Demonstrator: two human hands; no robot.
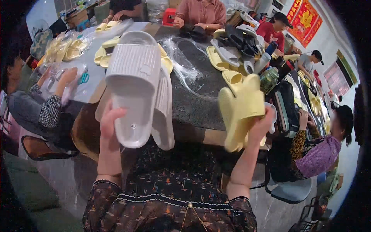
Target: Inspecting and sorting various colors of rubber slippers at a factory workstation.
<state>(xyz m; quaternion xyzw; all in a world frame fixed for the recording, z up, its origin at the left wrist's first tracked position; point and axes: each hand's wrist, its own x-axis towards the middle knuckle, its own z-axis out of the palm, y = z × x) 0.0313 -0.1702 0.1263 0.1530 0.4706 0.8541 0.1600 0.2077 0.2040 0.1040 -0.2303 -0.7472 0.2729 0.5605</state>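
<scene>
My left hand grips a light grey slide slipper by its heel end, thumb on the footbed and toe end pointing away from me. A second grey slipper hangs behind it, partly hidden; how it is held is not visible. In my right hand are yellow slippers, tilted and smeared by motion, with fingers closed around the near side. Both hands are raised over the near edge of the dark table.
Clear plastic bags lie mid-table. A heap of black, grey and yellow slippers is at the right, beside a glass jar and bottles. Turquoise scissors lie at left. Several people work around the tables. A grey stool stands at lower right.
</scene>
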